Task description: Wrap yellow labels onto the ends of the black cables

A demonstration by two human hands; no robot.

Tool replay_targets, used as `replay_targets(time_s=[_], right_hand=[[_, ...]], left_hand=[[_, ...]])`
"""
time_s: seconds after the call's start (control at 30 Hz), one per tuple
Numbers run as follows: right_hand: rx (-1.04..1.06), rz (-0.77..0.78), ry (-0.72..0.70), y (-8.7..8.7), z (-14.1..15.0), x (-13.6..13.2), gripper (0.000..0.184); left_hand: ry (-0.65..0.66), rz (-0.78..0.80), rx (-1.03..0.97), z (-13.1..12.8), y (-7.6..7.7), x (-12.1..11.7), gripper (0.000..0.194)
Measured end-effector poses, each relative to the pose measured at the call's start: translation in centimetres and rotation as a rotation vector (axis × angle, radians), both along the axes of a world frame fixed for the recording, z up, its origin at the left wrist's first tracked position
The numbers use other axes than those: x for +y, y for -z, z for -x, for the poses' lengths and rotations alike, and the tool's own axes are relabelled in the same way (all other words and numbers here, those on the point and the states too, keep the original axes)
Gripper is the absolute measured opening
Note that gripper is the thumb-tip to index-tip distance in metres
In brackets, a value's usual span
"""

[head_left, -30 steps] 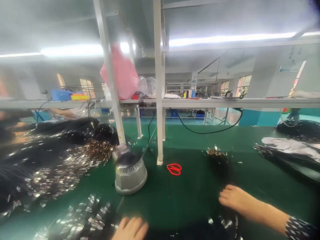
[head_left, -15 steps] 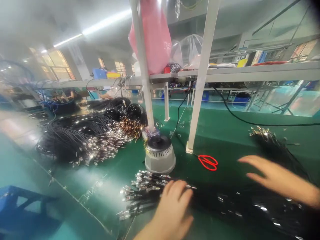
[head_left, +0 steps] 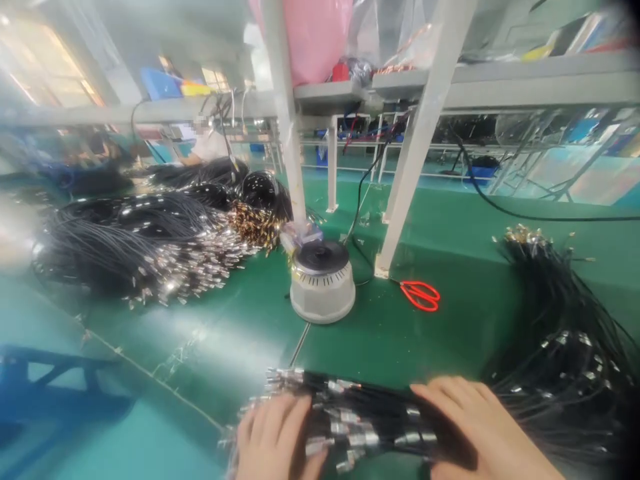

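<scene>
A bundle of black cables (head_left: 380, 407) with silvery metal connector ends lies low in front of me, its tips pointing left. My left hand (head_left: 275, 430) curls over the bundle close to the connector ends, thumb beneath. Farther right, my right hand (head_left: 465, 423) wraps around the same cables, fingers over the top and thumb at the near side. The undersides of both grips are hidden. A larger heap of black cables (head_left: 560, 300), with gold-coloured tips at its far end, spreads beyond my right hand.
A round grey device with a black top (head_left: 323, 287) stands on the green floor (head_left: 450, 247), near red-handled scissors (head_left: 420, 295). Several cable piles (head_left: 145, 247) lie at left. Table legs (head_left: 425, 133) rise ahead; a blue stool (head_left: 55, 393) stands lower left.
My right hand has come left and down onto the cable bundle. My left hand has shifted left toward the connector ends. The view has tilted downward.
</scene>
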State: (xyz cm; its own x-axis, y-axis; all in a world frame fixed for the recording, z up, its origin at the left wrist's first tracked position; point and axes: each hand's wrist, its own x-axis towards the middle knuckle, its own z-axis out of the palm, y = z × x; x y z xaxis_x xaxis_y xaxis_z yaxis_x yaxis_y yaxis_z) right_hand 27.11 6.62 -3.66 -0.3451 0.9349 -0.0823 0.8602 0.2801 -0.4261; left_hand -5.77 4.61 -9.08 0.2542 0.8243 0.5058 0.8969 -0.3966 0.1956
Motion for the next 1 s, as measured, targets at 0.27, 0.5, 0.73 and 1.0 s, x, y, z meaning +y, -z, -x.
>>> replay_targets(time_s=[0.27,0.5,0.73,1.0], right_hand=[[0.125,0.171,0.020,-1.7,6.1,3.5,0.026],[0.230,0.140,-0.066,-3.7,6.9,4.6,0.028],[0.228,-0.021,-0.031,-5.0,6.3,5.4,0.015],[0.131,-0.265,-0.167,-2.0,7.4,1.3,0.027]], left_hand=[[-0.163,0.048,-0.112,1.3,-1.2,-1.7,0.050],[-0.329,0.187,-0.232,4.7,1.2,-4.1,0.063],[-0.250,0.060,-0.080,5.2,-0.3,0.6,0.060],[-0.241,0.067,-0.152,5.4,-0.9,-0.9,0.048]])
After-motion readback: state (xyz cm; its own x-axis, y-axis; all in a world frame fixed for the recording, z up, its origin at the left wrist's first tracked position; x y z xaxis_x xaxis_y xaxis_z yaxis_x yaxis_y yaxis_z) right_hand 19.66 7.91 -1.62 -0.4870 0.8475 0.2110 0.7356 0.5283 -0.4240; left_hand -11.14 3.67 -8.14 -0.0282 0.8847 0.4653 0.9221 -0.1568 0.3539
